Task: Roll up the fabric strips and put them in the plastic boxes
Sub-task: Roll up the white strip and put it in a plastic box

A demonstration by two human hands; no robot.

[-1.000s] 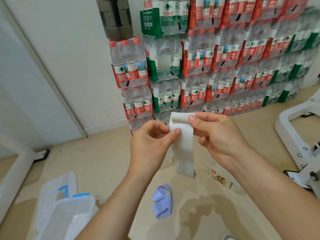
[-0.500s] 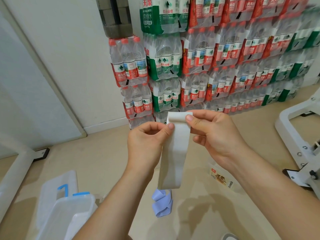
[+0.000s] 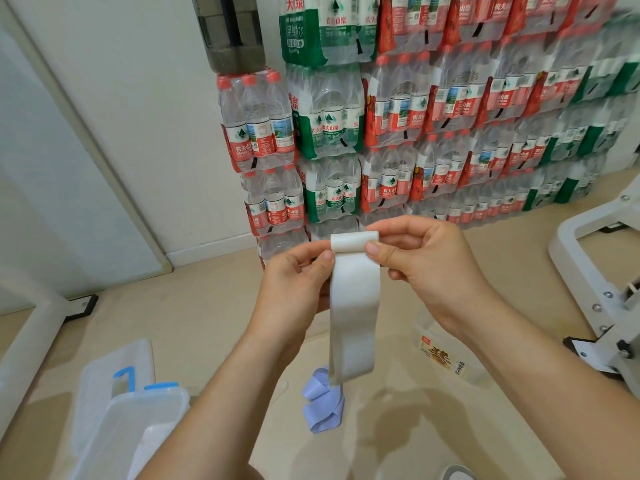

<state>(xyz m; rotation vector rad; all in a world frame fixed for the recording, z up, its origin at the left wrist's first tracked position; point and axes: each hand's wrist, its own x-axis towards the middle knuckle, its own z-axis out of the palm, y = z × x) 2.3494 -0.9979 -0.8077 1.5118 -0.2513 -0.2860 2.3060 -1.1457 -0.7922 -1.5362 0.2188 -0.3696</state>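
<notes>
A white fabric strip [image 3: 353,313] hangs in front of me with its top end folded over. My left hand [image 3: 294,289] pinches its left edge near the top between thumb and fingers. My right hand [image 3: 426,265] pinches the folded top from the right. The strip's doubled tail dangles down to knee height. Below it, on the floor, lies a crumpled lilac fabric strip [image 3: 323,403]. An open clear plastic box [image 3: 131,434] with blue clips stands at the lower left, with its lid [image 3: 114,372] lying behind it.
Shrink-wrapped packs of water bottles [image 3: 398,133] are stacked against the back wall. A clear labelled plastic jar [image 3: 446,358] lies on the floor under my right wrist. White metal frames stand at the far right [image 3: 595,278] and at the left [image 3: 31,337].
The white strip has been let out and now hangs longer and straighter below my hands. Its top end is folded over more squarely between both pinching hands.
</notes>
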